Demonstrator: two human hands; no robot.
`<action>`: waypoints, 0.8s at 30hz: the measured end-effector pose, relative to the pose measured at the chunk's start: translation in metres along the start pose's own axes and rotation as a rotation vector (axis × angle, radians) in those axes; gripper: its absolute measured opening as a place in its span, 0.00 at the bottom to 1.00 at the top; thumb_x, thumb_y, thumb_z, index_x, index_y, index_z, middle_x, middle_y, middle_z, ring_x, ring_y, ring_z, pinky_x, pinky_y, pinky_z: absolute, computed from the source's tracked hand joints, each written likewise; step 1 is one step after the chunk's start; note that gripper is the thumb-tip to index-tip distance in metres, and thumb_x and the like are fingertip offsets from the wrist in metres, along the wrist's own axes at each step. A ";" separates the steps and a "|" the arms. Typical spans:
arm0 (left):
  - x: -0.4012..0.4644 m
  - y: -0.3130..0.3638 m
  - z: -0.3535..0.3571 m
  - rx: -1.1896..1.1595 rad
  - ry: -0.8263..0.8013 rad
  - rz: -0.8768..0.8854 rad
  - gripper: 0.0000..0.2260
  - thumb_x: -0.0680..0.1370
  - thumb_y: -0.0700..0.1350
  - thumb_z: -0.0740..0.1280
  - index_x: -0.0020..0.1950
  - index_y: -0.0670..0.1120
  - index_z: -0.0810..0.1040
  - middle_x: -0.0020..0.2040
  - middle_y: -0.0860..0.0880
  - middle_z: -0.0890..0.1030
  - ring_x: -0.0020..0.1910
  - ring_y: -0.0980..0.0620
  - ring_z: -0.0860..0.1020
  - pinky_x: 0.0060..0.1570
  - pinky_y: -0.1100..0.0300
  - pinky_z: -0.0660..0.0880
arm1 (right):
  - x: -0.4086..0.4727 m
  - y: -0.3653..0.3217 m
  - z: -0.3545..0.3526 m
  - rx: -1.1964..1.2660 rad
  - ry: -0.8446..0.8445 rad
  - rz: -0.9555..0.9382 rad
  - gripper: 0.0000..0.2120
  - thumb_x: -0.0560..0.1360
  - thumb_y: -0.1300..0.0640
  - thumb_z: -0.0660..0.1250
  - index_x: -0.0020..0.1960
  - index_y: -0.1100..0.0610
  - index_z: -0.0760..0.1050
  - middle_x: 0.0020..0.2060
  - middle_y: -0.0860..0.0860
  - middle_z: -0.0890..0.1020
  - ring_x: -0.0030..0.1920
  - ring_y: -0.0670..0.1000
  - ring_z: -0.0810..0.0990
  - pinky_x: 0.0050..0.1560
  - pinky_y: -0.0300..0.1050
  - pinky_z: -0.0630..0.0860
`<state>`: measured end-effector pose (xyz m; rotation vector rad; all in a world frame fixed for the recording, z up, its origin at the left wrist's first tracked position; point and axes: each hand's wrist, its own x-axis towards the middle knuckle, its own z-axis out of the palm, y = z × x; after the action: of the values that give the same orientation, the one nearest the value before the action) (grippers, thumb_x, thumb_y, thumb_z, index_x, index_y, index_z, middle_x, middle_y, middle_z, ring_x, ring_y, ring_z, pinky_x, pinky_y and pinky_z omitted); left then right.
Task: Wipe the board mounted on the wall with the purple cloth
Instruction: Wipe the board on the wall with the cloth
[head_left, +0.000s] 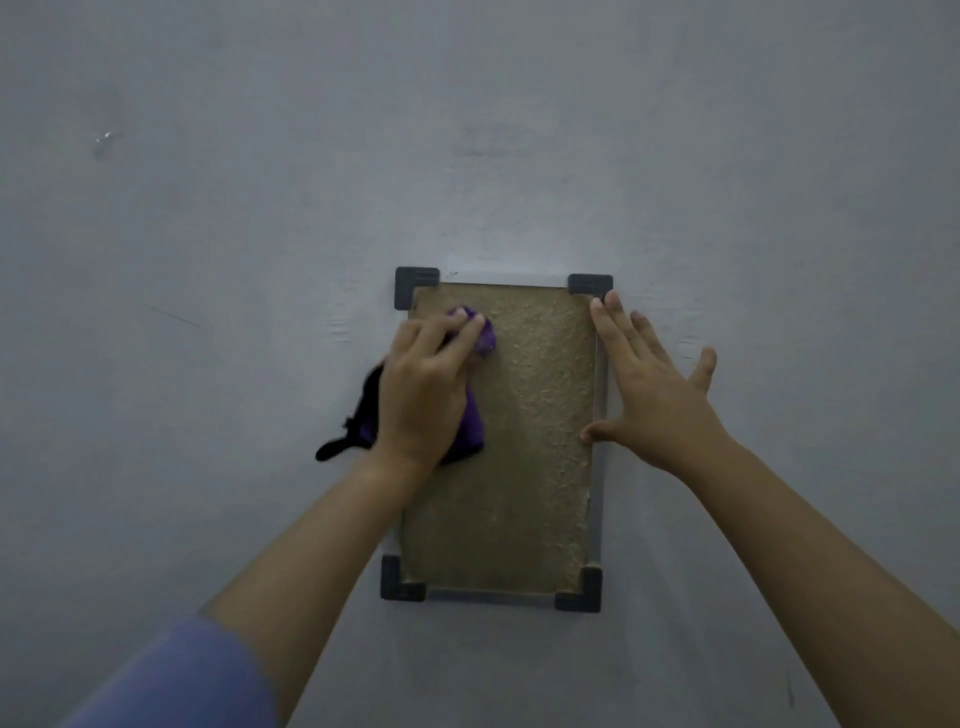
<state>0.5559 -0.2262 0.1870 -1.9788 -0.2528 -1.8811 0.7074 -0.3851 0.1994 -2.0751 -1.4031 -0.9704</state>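
A tall brown cork-like board with a pale frame and dark grey corner caps hangs on the wall. My left hand presses a bunched purple cloth against the board's upper left part; the cloth's dark edge hangs out to the left of the hand. My right hand lies flat with fingers spread on the board's right frame and the wall beside it, holding nothing.
The plain grey-white wall surrounds the board on all sides. A small mark or chip shows on the wall at the upper left.
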 end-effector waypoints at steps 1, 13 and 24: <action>-0.012 0.007 0.002 -0.003 -0.040 0.070 0.13 0.75 0.36 0.64 0.59 0.40 0.79 0.52 0.42 0.80 0.48 0.44 0.73 0.45 0.49 0.76 | 0.001 -0.001 0.000 0.003 0.001 0.005 0.59 0.65 0.42 0.74 0.73 0.45 0.29 0.72 0.40 0.31 0.74 0.46 0.36 0.66 0.72 0.40; 0.025 -0.015 -0.002 -0.009 0.065 -0.059 0.13 0.74 0.36 0.68 0.59 0.40 0.80 0.54 0.43 0.80 0.50 0.44 0.75 0.47 0.61 0.72 | 0.002 0.001 -0.001 0.033 -0.013 -0.003 0.59 0.64 0.43 0.74 0.73 0.44 0.29 0.69 0.37 0.29 0.74 0.45 0.36 0.66 0.72 0.39; 0.007 0.014 0.000 0.013 -0.115 0.280 0.15 0.75 0.36 0.60 0.59 0.41 0.79 0.55 0.43 0.80 0.53 0.45 0.74 0.42 0.54 0.77 | 0.005 0.006 -0.004 0.037 -0.014 -0.013 0.63 0.60 0.38 0.75 0.70 0.43 0.24 0.67 0.37 0.26 0.73 0.46 0.33 0.65 0.72 0.38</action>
<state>0.5617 -0.2405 0.1921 -1.9983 -0.0172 -1.5902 0.7135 -0.3869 0.2058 -2.0522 -1.4323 -0.9304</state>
